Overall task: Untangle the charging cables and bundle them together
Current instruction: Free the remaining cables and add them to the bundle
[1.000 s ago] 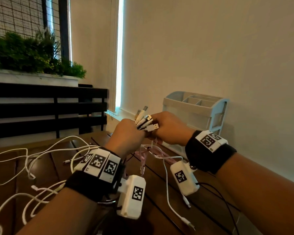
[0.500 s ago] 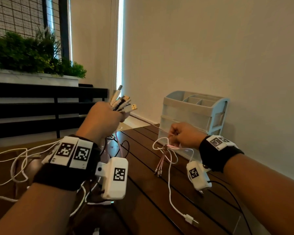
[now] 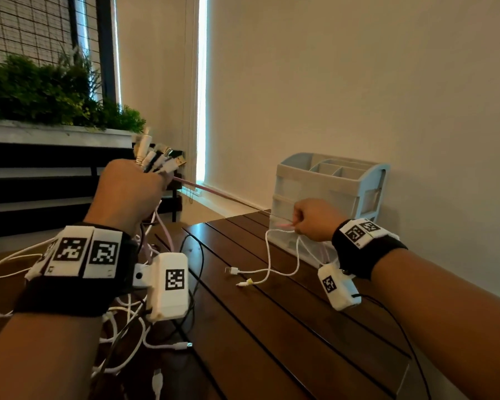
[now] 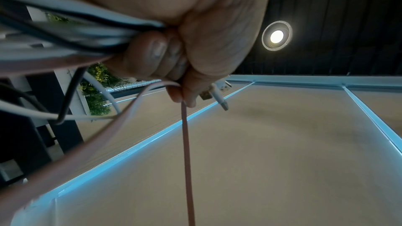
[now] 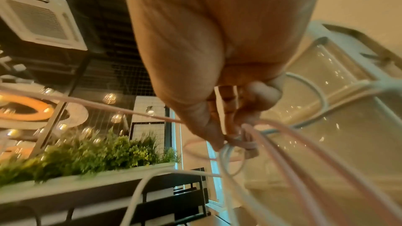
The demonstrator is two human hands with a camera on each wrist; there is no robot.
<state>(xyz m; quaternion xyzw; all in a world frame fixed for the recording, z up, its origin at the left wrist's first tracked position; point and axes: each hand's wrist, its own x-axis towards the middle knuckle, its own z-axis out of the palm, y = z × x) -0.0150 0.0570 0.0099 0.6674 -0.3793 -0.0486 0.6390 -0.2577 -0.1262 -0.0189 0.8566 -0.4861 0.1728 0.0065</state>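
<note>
Since half a second ago, the left hand [image 3: 127,192] has risen and the right hand [image 3: 315,219] has drawn further right, pulling the pink cable [image 3: 214,190] into a straight, taut line between them.

Hidden or unclear: the right wrist view is motion-blurred, so the knot of pink and white strands at the fingertips cannot be resolved. The left hand's fingers [image 4: 152,54] are visible only from below. Lower cable runs are cut off behind the left forearm.

Grip: the left hand is fisted round a bundle of cables, with the plug ends [image 3: 159,158] fanning out above the fist. The right hand pinches the pink cable, together with loops of white cable [image 3: 269,255].

Position: the pink cable spans from the left fist to the right pinch, above the wooden table [image 3: 286,327]. The white loops hang from the right hand onto the table, beside the plastic organiser [image 3: 329,183]. Loose white cables [image 3: 122,321] lie tangled at near left.
</note>
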